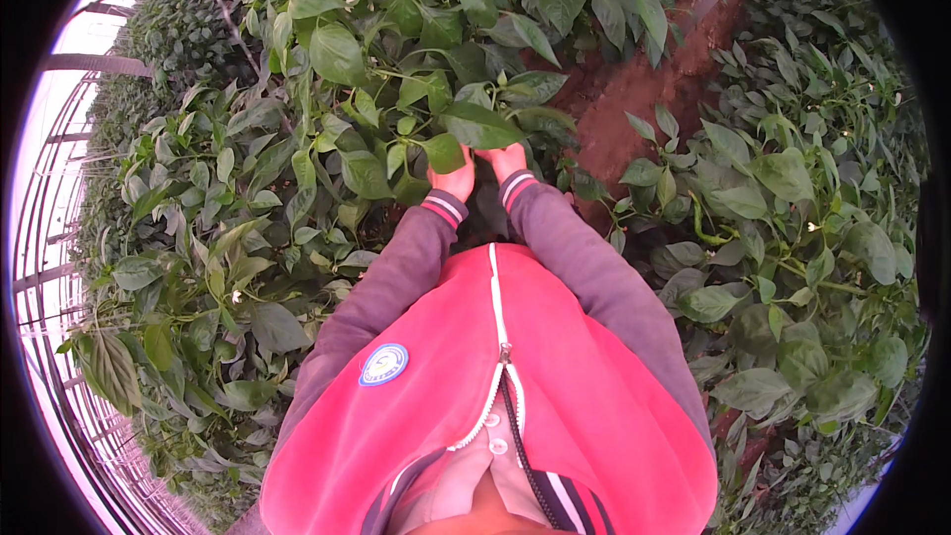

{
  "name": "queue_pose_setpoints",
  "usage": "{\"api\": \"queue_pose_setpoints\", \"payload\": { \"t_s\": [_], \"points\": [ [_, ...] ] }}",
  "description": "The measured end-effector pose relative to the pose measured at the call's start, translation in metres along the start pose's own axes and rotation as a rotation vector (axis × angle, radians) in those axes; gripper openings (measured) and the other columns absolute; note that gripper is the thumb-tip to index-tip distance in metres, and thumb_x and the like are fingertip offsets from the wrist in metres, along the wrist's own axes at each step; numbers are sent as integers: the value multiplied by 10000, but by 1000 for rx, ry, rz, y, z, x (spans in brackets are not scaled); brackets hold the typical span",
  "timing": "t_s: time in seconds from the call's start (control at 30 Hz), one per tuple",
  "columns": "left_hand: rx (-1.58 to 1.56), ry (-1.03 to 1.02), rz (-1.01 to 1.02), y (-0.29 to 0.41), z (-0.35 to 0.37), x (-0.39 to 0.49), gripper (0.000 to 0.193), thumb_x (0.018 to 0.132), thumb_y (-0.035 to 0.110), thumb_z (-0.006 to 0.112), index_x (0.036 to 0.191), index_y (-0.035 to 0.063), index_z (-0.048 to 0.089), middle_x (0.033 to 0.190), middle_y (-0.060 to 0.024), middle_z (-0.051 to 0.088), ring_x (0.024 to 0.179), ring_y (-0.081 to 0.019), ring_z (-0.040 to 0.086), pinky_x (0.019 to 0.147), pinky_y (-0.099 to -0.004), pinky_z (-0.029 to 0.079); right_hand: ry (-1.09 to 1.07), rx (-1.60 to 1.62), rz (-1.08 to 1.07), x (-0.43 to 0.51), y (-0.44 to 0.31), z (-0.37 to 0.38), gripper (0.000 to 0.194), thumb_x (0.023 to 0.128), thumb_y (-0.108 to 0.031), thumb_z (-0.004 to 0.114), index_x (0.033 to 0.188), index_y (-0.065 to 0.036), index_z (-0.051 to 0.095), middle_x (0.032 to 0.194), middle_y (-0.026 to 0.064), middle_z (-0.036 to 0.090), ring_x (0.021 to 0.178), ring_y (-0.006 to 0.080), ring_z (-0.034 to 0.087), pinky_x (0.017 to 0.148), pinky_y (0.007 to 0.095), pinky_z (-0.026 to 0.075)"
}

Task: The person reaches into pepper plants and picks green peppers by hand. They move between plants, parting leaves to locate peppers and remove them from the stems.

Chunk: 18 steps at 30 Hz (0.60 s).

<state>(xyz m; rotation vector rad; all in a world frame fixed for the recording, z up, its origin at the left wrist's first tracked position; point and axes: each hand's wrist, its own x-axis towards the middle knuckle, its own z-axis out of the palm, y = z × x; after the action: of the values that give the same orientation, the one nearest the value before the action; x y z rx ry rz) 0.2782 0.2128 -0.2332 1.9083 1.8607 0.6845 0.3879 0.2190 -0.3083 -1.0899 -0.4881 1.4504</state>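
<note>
Both of my hands reach into a leafy green pepper plant [416, 82] in front of my body. My left hand [455, 180] shows only its back and wrist, its fingers hidden under a broad leaf. Close beside it on the right, my right hand [505, 159] has its fingertips covered by a large pepper leaf [481, 125]. Whether either hand holds a stem, a leaf or a fruit cannot be seen.
Dense pepper plants [787, 186] line the right side, one bearing a slender curled green pepper [702, 227]. Reddish bare soil [624, 119] runs between the rows. A pale string [223, 7] crosses the upper left foliage, and curved greenhouse ribs [44, 163] stand at far left.
</note>
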Motion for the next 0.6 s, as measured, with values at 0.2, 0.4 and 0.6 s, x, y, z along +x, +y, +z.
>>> {"api": "queue_pose_setpoints", "payload": {
  "t_s": [0.2, 0.4, 0.6],
  "points": [
    [-288, 124, 132, -14, 6, 5, 186, 1030, 142, 499, 1090, 59, 655, 1078, -173, 708, 972, -363, 678, 806, -461, 510, -112, 242, 21, -5, -5, 16, 183, 941, -6, 661, 1123, 16, 655, 1100, 119, 708, 1026, 223, 685, 941, 352, 555],
    [-1159, 144, -403, -22, 23, 10, 194, 1019, 164, 531, 1133, 72, 656, 1080, -64, 709, 976, -196, 654, 883, -368, 501, -146, -23, 11, -12, -11, 26, 498, 876, -112, 732, 1320, 21, 550, 1254, 117, 649, 1147, 213, 617, 1033, 339, 471],
    [-173, -116, 15, -32, 0, 14, 124, 926, 102, 645, 1024, 27, 631, 982, -72, 679, 893, -212, 634, 791, -415, 500, 2, 16, 4, 14, -6, 34, 352, 816, 18, 759, 1152, 12, 654, 1101, 131, 720, 1002, 217, 686, 912, 346, 548]
  ]
}}
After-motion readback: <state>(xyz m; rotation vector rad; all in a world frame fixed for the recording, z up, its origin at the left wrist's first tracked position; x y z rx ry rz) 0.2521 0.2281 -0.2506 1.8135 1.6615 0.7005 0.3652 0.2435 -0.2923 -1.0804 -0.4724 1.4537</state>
